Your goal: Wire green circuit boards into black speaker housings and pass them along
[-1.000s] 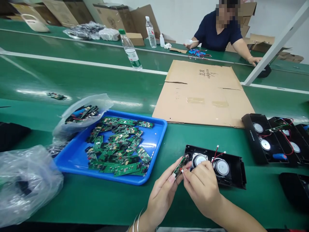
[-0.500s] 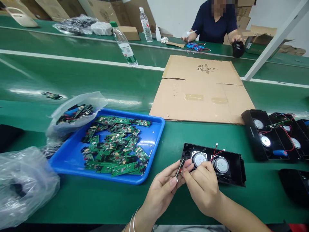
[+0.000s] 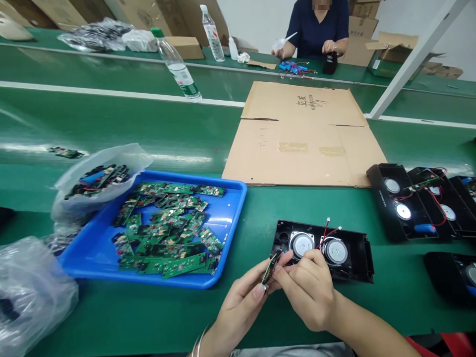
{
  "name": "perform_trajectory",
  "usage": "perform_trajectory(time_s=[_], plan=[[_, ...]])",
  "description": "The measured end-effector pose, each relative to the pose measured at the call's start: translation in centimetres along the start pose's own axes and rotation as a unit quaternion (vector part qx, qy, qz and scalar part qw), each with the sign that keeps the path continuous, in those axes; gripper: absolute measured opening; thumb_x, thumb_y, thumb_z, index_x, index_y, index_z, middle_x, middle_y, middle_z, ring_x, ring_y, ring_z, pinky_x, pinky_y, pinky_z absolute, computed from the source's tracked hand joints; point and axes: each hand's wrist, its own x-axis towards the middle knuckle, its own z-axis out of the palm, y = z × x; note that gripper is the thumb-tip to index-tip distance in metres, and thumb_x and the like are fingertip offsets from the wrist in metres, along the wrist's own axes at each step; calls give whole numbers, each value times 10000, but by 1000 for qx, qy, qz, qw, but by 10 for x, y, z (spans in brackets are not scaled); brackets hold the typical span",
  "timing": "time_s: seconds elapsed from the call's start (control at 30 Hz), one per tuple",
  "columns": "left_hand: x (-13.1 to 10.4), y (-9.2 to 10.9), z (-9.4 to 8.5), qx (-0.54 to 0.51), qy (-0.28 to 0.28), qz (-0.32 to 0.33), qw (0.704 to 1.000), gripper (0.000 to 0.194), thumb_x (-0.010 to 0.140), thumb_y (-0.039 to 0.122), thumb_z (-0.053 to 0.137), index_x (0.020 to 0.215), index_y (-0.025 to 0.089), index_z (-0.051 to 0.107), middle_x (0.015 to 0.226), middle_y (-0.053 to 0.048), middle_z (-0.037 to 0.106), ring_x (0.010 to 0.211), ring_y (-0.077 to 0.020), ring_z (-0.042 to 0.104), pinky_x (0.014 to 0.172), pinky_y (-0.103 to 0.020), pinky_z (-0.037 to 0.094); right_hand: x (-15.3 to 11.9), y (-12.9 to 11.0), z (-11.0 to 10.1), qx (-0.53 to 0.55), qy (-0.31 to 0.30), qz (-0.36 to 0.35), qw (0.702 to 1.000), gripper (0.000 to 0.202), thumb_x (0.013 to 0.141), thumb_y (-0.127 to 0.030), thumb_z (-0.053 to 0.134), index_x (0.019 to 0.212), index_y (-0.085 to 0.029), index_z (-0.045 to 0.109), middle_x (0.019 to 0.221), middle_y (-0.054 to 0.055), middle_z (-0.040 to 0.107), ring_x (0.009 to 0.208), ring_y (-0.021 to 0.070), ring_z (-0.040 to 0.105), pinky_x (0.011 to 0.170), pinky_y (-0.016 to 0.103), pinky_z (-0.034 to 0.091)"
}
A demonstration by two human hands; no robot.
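My left hand (image 3: 241,297) grips a small green circuit board (image 3: 270,267) between thumb and fingers, tilted on its edge. Closed in a pinch against the board's right side, my right hand (image 3: 310,290) hides whatever its fingertips hold. Just behind both hands lies an open black speaker housing (image 3: 359,258) with two round speakers (image 3: 336,251) facing up. Thin red and black wires with white plugs (image 3: 328,219) rise between the speakers. To the left, a blue tray (image 3: 234,218) carries many loose circuit boards (image 3: 184,265).
A plastic bag of parts (image 3: 137,156) leans on the tray; another clear bag (image 3: 33,292) lies nearer. Flattened cardboard (image 3: 305,163) covers the middle. More speaker housings (image 3: 390,198) stand at right. Across the bench, a co-worker (image 3: 320,29) handles a black object (image 3: 330,63).
The board in my left hand has turned, showing more of its green face. My right hand stays pinched beside it. The co-worker's black object has moved left, and the camera view has shifted slightly.
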Motion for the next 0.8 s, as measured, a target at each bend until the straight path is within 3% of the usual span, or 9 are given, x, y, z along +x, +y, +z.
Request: perform_trajectory(time_s=[0.17, 0.27, 0.37, 0.43, 0.5, 0.63, 0.8], plan=[[-5, 11, -7, 133, 43, -16, 990, 395, 699, 387, 704, 1075, 269, 678, 1102, -74, 692, 1049, -292, 606, 913, -350, 477, 1, -2, -1, -7, -44, 34, 998, 301, 904, -66, 336, 852, -56, 632, 558, 30, 549, 515, 126, 413, 522, 302, 318], [-7, 24, 4, 120, 73, -38, 989, 364, 642, 382, 754, 985, 281, 687, 970, -45, 724, 877, -253, 662, 760, -300, 534, 1, 3, -11, 20, -76, 84, 993, 279, 946, -244, 398, 843, -118, 624, 660, 36, 599, 595, 137, 498, 576, 300, 380], [-10, 35, 16, 122, 98, -48, 986, 314, 604, 362, 782, 874, 257, 662, 890, -48, 732, 814, -248, 668, 673, -289, 532, -2, 18, -31, 22, -73, 215, 974, 300, 936, -392, 414, 921, -158, 600, 767, 46, 634, 690, 150, 567, 611, 283, 446], [-12, 38, 20, 138, 91, -60, 984, 279, 601, 323, 783, 825, 240, 640, 863, -66, 737, 837, -265, 666, 682, -307, 527, -8, 34, -45, -3, -64, 314, 947, 260, 944, -352, 402, 933, -178, 594, 763, 35, 626, 677, 141, 578, 596, 259, 461], [-12, 38, 23, 163, 72, -74, 981, 255, 593, 280, 781, 795, 228, 633, 857, -80, 739, 871, -276, 660, 710, -319, 522, -15, 51, -55, -60, -71, 356, 930, 246, 945, -311, 391, 972, -184, 600, 802, 44, 616, 666, 145, 578, 590, 263, 464], [-10, 32, 30, 221, 38, -69, 972, 223, 627, 219, 742, 821, 230, 632, 896, -71, 739, 925, -262, 654, 808, -332, 504, -25, 77, -53, -190, -158, 308, 919, 273, 913, -298, 445, 1082, -164, 612, 857, 84, 593, 668, 187, 574, 572, 311, 460], [-3, 20, 36, 305, -27, -30, 951, 210, 696, 230, 703, 885, 266, 617, 1028, -46, 718, 1011, -235, 637, 867, -311, 487, -21, 83, -43, -160, -236, 274, 919, 135, 798, -173, 628, 925, -181, 673, 761, 41, 609, 692, 192, 578, 576, 302, 473]])
